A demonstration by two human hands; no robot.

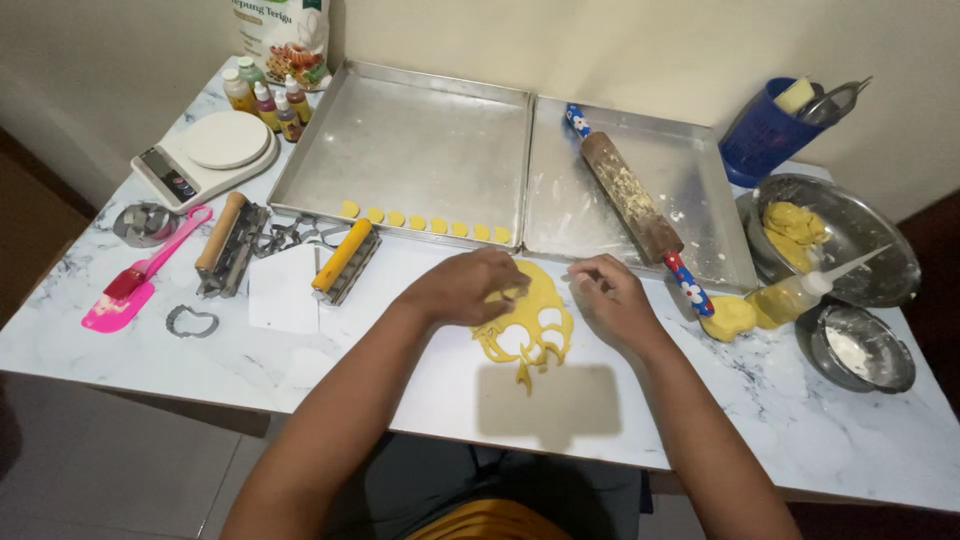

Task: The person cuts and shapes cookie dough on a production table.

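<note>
Rolled yellow dough sheet sits dead center, left hand at 10 o'clock pressing a cutter into it, fingers curled shut, right hand at 2 pinching its edge.

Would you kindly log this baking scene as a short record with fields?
Left hand: left hand pressing on the yellow dough sheet, which has cut-out holes
Right hand: right hand at the sheet's right edge
Left tray: left tray with a row of dough rounds
Right tray: right tray holding a rolling pin
Surface: marble table
</note>
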